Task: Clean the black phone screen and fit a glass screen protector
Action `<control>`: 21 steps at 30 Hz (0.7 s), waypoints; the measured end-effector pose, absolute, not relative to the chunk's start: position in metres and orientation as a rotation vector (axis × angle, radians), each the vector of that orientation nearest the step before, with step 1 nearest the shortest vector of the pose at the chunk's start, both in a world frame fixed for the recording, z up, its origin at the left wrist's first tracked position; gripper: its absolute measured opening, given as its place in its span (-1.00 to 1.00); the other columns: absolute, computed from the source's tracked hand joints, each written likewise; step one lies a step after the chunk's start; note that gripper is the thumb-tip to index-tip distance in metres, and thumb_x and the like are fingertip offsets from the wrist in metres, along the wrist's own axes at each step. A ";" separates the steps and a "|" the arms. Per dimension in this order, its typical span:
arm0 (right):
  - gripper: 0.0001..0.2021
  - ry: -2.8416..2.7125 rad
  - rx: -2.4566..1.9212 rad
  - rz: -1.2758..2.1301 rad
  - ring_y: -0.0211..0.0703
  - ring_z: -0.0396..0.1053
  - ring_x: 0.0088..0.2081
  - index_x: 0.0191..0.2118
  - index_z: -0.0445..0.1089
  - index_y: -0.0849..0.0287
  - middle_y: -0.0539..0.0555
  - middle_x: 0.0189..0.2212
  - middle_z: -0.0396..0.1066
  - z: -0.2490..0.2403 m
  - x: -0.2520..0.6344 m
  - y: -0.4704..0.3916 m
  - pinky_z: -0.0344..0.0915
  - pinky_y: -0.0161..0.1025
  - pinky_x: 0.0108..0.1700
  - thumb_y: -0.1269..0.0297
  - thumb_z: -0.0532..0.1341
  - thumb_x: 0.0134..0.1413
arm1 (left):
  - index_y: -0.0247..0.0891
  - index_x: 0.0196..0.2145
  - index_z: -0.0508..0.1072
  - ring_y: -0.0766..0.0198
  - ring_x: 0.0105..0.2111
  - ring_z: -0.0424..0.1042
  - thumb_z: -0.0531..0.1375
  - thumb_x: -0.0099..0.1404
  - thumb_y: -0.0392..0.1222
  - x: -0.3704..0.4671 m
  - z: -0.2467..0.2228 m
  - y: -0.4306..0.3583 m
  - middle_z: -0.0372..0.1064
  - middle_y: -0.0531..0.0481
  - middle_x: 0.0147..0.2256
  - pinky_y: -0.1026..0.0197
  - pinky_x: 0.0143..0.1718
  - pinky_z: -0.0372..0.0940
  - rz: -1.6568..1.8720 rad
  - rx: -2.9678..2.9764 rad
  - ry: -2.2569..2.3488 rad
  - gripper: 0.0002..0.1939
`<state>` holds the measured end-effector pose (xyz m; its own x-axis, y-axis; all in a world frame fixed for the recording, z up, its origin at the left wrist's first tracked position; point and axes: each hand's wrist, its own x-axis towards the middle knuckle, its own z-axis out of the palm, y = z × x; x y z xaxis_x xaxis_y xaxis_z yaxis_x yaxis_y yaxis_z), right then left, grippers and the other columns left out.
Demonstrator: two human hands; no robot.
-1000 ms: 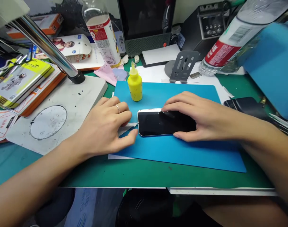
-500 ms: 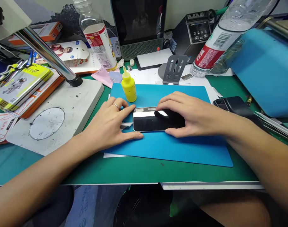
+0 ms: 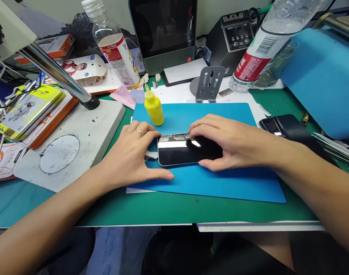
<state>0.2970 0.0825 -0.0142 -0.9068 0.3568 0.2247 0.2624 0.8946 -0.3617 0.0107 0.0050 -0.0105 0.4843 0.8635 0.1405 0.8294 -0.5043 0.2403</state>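
Note:
A smartphone (image 3: pixel 174 154) lies with its black glossy screen up on a blue mat (image 3: pixel 214 187). My right hand (image 3: pixel 228 143) spans its right part, fingers on the far long edge and thumb on the near one. My left hand (image 3: pixel 128 156), with a ring on one finger, is spread beside the left end. Its fingertips come close to the far left corner; the thumb is stretched out, apart from the phone's near edge. A small white strip (image 3: pixel 151 154) shows between the left palm and the phone. Just behind stands a yellow dropper bottle (image 3: pixel 154 109).
Behind the mat stand a grey phone stand (image 3: pixel 210 84) and two plastic bottles (image 3: pixel 117 57). A white lamp base (image 3: pixel 77 145) and stacked boxes (image 3: pixel 25 110) occupy the left. On the right are a black device (image 3: pixel 289 128) and a blue panel (image 3: pixel 320 84).
My left thumb has moved away from the phone's near edge. The phone is tilted slightly in view, its left end now a little nearer to me. My right hand keeps its grip.

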 end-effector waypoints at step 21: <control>-0.26 -2.538 -0.402 0.560 0.16 0.44 0.07 0.28 0.18 -0.03 0.21 0.07 0.40 -0.012 0.280 0.068 0.46 0.03 0.04 0.16 0.43 -0.02 | 0.00 0.30 -0.04 -0.02 0.31 0.29 0.35 0.33 -0.02 0.023 -0.018 -0.015 0.16 -0.22 0.35 -0.12 0.23 0.40 0.967 1.782 0.981 -0.21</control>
